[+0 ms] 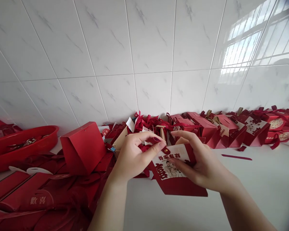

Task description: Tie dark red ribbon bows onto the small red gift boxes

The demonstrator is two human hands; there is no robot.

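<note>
A red wedding-favour box point(182, 187), printed with a cartoon figure and Chinese characters on a white panel, is held up over the white tabletop point(149, 208) at the six-o'clock side of the scene. The left hand point(139, 155) pinches its dark red strap point(167, 152) between thumb and forefinger — a gold-coloured stud point(166, 150) shows just beside the thumb tip. The right hand point(199, 160) grasps the box along its side, thumb across the printed panel.

From the box, a tangle of red ribbons point(148, 122) lies at eleven o'clock. A row of folded favour boxes point(208, 126) runs from one to two o'clock, with a loose maroon strip point(237, 157) near three. At nine o'clock a plain red box point(83, 149) stands tilted; beyond it is a red plastic basin point(51, 131) holding metallic pieces — too small to identify. Overlapping red cartons point(21, 186) fill eight o'clock. Marbled wall tiles point(154, 48) rise at twelve.
</note>
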